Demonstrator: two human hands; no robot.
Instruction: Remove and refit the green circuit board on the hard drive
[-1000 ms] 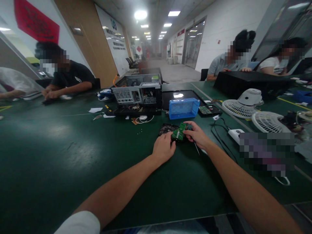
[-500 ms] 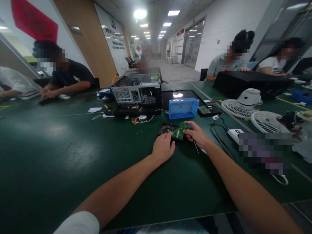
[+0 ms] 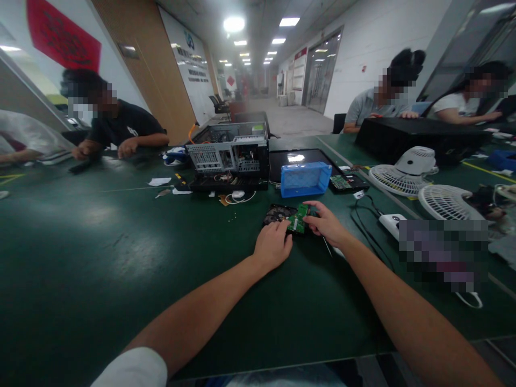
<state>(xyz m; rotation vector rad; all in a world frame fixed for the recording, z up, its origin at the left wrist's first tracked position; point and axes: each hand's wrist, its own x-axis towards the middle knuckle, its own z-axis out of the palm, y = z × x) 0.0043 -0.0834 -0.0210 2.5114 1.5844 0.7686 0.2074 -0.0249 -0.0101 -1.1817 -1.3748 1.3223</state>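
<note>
A black hard drive (image 3: 274, 214) lies on the green table in front of me, a green circuit board (image 3: 299, 220) over its right part. My left hand (image 3: 273, 243) grips the near edge of the drive, fingertips on its top beside the board. With thumb and fingers, my right hand (image 3: 325, 221) pinches the board's right edge. A thin metal shaft (image 3: 327, 246), like a screwdriver's, sticks out below the right palm; its other end is hidden. Several tiny light bits (image 3: 232, 217), perhaps screws, lie left of the drive.
Beyond the drive stand a blue plastic bin (image 3: 305, 180) and an opened computer case (image 3: 226, 156). To the right are a white power strip (image 3: 392, 223) with a black cable, white fan parts (image 3: 403, 174) and another circuit board (image 3: 342, 183). Several people sit around the table.
My view has shifted slightly, while both hands keep nearly the same hold on drive and board. At the far left, a person's hands have moved apart.
</note>
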